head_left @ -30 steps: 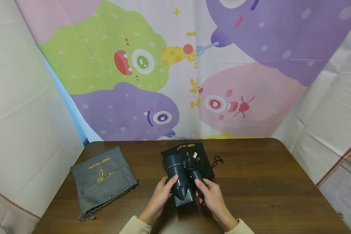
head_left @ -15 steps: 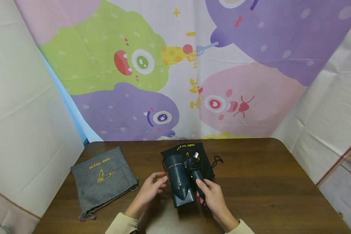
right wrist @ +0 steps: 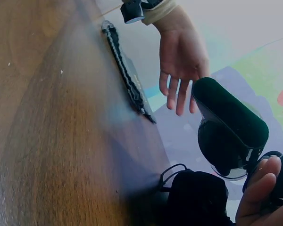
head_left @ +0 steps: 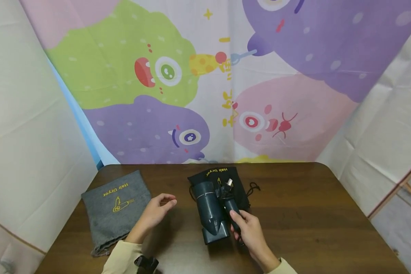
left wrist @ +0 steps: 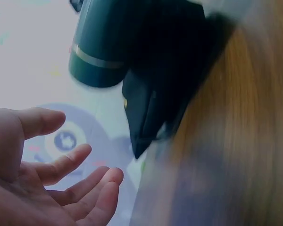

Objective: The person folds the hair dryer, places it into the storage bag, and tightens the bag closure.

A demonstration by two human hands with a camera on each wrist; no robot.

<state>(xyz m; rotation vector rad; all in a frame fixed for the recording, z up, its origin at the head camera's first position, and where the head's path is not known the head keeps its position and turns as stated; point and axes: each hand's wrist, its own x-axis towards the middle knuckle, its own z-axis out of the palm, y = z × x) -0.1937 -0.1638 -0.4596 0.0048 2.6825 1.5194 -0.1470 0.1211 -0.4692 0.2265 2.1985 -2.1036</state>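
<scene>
A dark blue-green hair dryer (head_left: 210, 213) is held above the table, over the near part of a black drawstring pouch (head_left: 239, 194). My right hand (head_left: 251, 234) grips its handle, where a bundled cord with a plug (head_left: 229, 182) shows at the far end. In the right wrist view the dryer's flat nozzle (right wrist: 231, 113) points toward the camera. My left hand (head_left: 155, 211) is in the air left of the dryer, fingers loosely bent and holding nothing. Beside and partly behind that hand lies a grey drawstring pouch (head_left: 120, 209) with yellow "Hair Dryer" lettering.
The brown wooden table (head_left: 294, 228) has its back edge against a cartoon-print cloth (head_left: 277, 114). White fabric walls (head_left: 34, 125) stand on both sides. A black wrist camera (head_left: 146, 263) sits on the left sleeve.
My left hand has let go of the hair dryer's body and moved left toward the grey pouch. The right hand keeps hold of the handle, nearly unmoved.
</scene>
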